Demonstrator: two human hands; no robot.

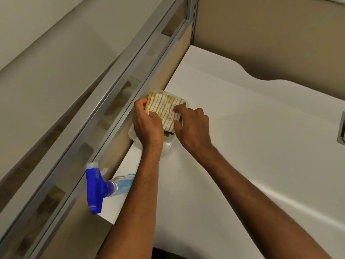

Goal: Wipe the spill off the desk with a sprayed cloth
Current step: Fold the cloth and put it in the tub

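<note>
A folded cloth (164,107), white with yellow-green stripes, lies in a clear plastic container (168,145) on the white desk (242,146), close to the partition. My left hand (146,124) grips the cloth's left edge, thumb on top. My right hand (192,126) pinches its right side with the fingertips. A spray bottle (104,186) with a blue trigger head stands at the desk's left edge, behind my left forearm. I see no spill on the desk.
A beige partition with an aluminium frame and glass strip (119,101) runs along the desk's left side. Another partition wall closes the far end. A metal cable grommet (341,128) sits at the right edge of view.
</note>
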